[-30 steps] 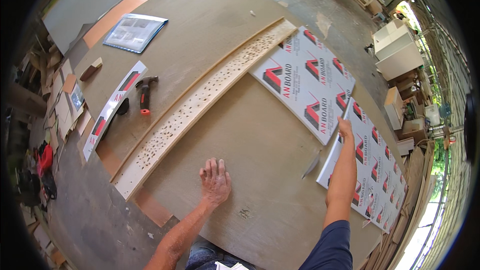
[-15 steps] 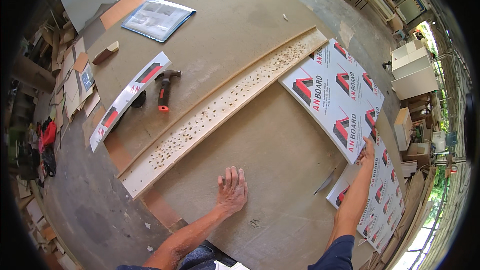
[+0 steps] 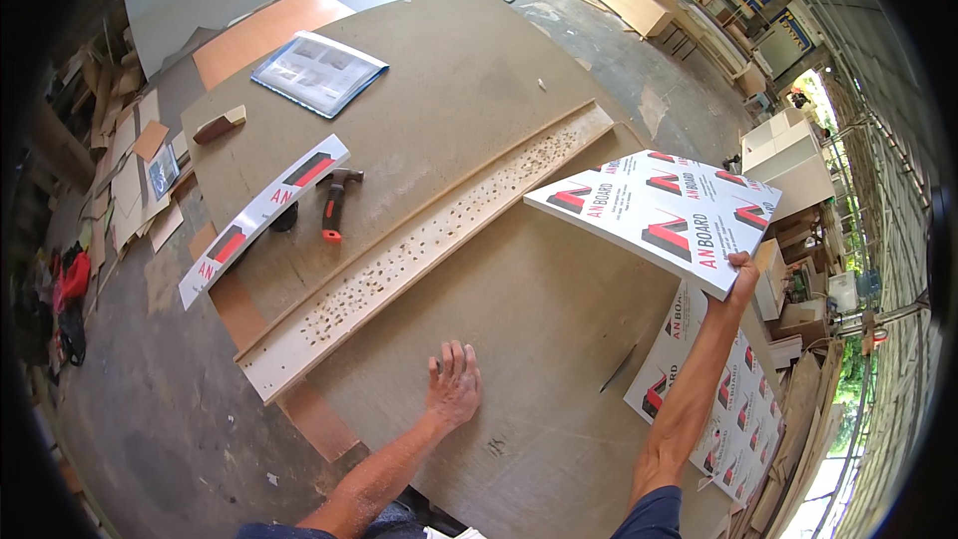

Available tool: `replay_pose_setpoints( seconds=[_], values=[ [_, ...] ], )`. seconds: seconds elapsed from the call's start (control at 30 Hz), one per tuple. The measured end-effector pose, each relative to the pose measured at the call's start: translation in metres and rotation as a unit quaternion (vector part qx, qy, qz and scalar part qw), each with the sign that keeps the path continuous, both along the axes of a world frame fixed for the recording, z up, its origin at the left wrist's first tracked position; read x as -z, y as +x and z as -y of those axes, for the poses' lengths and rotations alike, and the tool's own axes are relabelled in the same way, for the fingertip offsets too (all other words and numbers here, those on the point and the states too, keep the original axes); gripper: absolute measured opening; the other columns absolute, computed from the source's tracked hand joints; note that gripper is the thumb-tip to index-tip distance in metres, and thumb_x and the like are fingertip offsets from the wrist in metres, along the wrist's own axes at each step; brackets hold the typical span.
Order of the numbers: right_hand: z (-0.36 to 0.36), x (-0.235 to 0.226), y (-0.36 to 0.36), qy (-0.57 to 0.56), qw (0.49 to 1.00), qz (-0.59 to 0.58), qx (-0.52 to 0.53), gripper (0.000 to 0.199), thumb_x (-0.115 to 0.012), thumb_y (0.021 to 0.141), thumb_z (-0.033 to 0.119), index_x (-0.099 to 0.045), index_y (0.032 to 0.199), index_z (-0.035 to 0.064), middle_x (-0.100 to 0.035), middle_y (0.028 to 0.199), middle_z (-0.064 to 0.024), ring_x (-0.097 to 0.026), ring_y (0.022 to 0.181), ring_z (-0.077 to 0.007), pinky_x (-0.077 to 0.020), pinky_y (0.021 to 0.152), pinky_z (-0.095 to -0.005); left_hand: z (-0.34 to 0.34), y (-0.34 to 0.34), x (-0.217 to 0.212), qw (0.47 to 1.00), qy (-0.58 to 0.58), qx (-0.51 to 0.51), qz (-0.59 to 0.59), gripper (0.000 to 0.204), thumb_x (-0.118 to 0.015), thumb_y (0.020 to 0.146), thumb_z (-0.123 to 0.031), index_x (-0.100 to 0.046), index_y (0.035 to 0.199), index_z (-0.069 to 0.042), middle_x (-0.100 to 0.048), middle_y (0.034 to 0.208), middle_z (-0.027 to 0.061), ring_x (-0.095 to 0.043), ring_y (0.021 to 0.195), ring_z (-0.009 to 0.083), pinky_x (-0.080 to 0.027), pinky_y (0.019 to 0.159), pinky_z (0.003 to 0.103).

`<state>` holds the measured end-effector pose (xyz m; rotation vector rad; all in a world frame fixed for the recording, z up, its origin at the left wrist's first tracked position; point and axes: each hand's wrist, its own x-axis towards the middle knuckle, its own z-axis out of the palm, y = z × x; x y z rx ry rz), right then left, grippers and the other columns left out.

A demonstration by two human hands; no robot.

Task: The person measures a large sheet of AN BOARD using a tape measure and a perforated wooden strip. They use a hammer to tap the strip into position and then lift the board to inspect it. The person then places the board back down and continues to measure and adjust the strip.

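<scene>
1. Left hand (image 3: 454, 386): fingers spread, palm flat on the brown board (image 3: 519, 319) that covers the desk, near side.
2. Right hand (image 3: 741, 274): clamped on the near right edge of a white printed panel (image 3: 654, 212), lifted and tilted above the board.
3. More printed panels (image 3: 733, 409) lie under it, far right.
4. Pale perforated strip (image 3: 429, 245) runs diagonally across the board.
5. Hammer (image 3: 334, 202) and narrow printed strip (image 3: 261, 215) lie left, well apart from both hands.
</scene>
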<state>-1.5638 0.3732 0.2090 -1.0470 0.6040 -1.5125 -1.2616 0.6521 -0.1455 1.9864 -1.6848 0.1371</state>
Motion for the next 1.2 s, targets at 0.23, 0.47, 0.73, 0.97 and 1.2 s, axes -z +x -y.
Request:
replay_pose_setpoints(
  seconds=[0.23, 0.47, 0.73, 0.97, 1.2],
  values=[
    [-0.085, -0.021, 0.093, -0.060, 0.996, 0.065, 0.007, 0.068, -0.049, 0.067, 0.005, -0.046, 0.132, -0.0137, -0.058, 0.128, -0.0264, -0.061, 0.115, -0.0382, -0.0491, 0.106, -0.0453, -0.005, 0.008, -0.001, 1.000, -0.028, -0.011, -0.006, 0.055, -0.052, 0.094, -0.028, -0.045, 0.138, 0.004, -0.037, 0.142, 0.0236, -0.031, 0.135, 0.0357, -0.024, 0.106, 0.052],
    [-0.021, 0.006, 0.224, -0.071, 0.983, 0.124, -0.116, 0.069, -0.051, 0.070, 0.007, -0.045, 0.137, -0.0088, -0.060, 0.128, -0.0232, -0.062, 0.114, -0.0371, -0.0504, 0.104, -0.0459, -0.004, 0.012, 0.002, 0.997, -0.045, -0.002, -0.063, 0.055, -0.055, 0.093, -0.030, -0.048, 0.137, 0.002, -0.043, 0.139, 0.0221, -0.034, 0.134, 0.0344, -0.027, 0.104, 0.053],
    [0.093, 0.059, 0.407, -0.038, 0.938, 0.254, -0.231, 0.075, -0.052, 0.067, 0.002, -0.042, 0.141, -0.0076, -0.056, 0.133, -0.0238, -0.054, 0.125, -0.0387, -0.0442, 0.111, -0.0495, -0.007, 0.023, -0.012, 0.997, -0.014, 0.031, -0.066, 0.060, -0.060, 0.088, -0.038, -0.052, 0.135, -0.001, -0.045, 0.139, 0.0225, -0.038, 0.132, 0.0342, -0.028, 0.102, 0.053],
    [0.127, 0.118, 0.510, 0.003, 0.935, 0.269, -0.230, 0.068, -0.051, 0.068, 0.001, -0.047, 0.135, -0.0105, -0.060, 0.125, -0.0225, -0.062, 0.113, -0.0376, -0.0526, 0.102, -0.0471, -0.005, 0.028, -0.018, 0.998, -0.006, 0.028, -0.049, 0.058, -0.056, 0.089, -0.041, -0.056, 0.134, -0.004, -0.051, 0.135, 0.0187, -0.039, 0.131, 0.0285, -0.030, 0.097, 0.048],
    [0.135, 0.169, 0.553, 0.065, 0.978, 0.147, -0.136, 0.047, -0.053, 0.083, 0.003, -0.050, 0.128, -0.0117, -0.062, 0.117, -0.0195, -0.066, 0.104, -0.0310, -0.0574, 0.094, -0.0407, -0.007, 0.031, -0.014, 0.997, 0.024, 0.046, -0.051, 0.062, -0.055, 0.090, -0.046, -0.056, 0.136, -0.005, -0.046, 0.142, 0.0219, -0.037, 0.134, 0.0301, -0.027, 0.100, 0.049]
  ],
)
